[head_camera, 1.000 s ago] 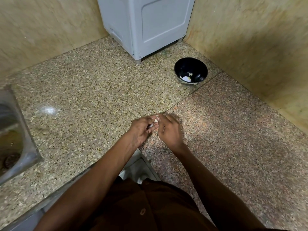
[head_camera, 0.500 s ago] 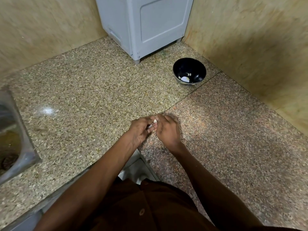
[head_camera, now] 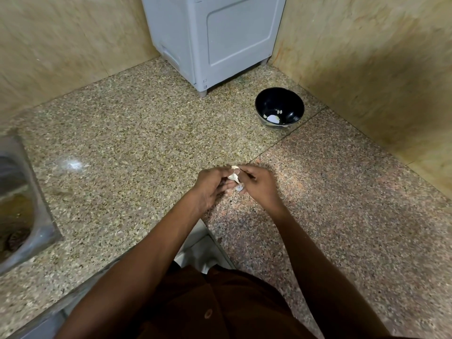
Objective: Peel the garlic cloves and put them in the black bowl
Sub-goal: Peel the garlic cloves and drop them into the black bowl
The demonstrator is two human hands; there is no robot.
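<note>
Over the granite worktop [head_camera: 137,133], left hand [head_camera: 208,185] and right hand [head_camera: 256,184] pinch a garlic clove [head_camera: 234,176], mid-peel; next, strip remaining skin, then reach to the black bowl [head_camera: 279,109], well apart.

Both my forearms reach forward and meet over the speckled granite worktop [head_camera: 146,148]. My left hand [head_camera: 210,187] curls its fingers inward, my right hand [head_camera: 259,184] faces it, knuckles up, and both grips pinch one small pale garlic clove [head_camera: 234,176] between their fingertips.
</note>
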